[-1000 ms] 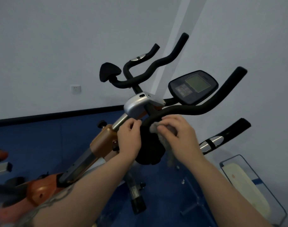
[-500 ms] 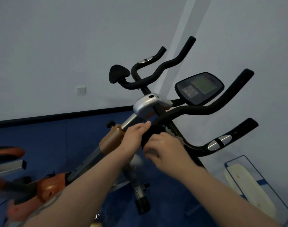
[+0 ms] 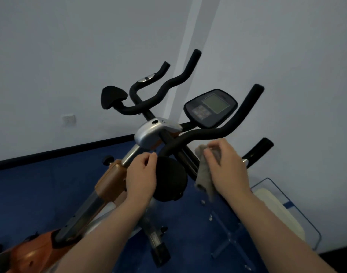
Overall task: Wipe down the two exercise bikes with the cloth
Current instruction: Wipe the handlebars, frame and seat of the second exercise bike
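An orange and black exercise bike [image 3: 109,180] stands before me, with black foam handlebars [image 3: 212,133], a silver stem cap [image 3: 151,133] and a console screen [image 3: 211,107]. My left hand [image 3: 142,176] is at the left edge of the round black elbow pad [image 3: 171,180], fingers curled against it. To the right of the pad, my right hand [image 3: 224,166] grips a crumpled grey cloth [image 3: 203,174] just below the right handlebar; the cloth's loose end hangs down.
White walls meet in a corner behind the bike. The floor is blue [image 3: 40,194]. A clear container with a white object inside [image 3: 283,213] sits at lower right by the wall. A wall socket [image 3: 68,119] is at the left.
My right hand has moved with the cloth from the elbow pad out to the right, under the right handlebar. My left hand stays at the pad's left edge. The view shifted slightly.
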